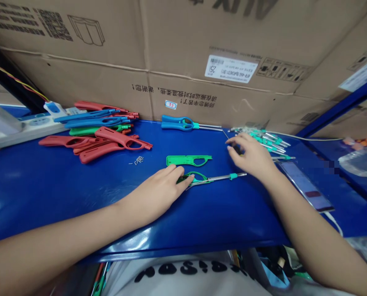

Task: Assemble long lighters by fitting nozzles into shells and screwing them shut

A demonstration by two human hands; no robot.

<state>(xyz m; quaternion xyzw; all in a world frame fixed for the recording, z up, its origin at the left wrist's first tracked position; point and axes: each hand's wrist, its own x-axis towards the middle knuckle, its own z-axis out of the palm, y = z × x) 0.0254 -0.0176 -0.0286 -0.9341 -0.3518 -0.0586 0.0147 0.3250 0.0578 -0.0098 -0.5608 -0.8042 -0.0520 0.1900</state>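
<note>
My left hand point(165, 185) is closed on the handle of a green long-nosed lighter point(200, 177), its metal tube pointing right with a teal collar near the tip. Just behind it lies a separate green handle half point(186, 160), inner side up. My right hand point(249, 154) is raised to the right of these, fingers curled around what looks like a small screwdriver point(225, 134); its thin shaft shows, while most of its dark handle is hidden. Several small screws point(138, 160) lie in a little heap left of the green half.
Red, blue and green handle shells point(109, 144) are piled at the left by a white power strip point(29, 127). A blue lighter point(178, 123) lies at the back against a cardboard box point(177, 61). Metal tubes with teal parts point(272, 142) and a phone point(306, 187) are at right.
</note>
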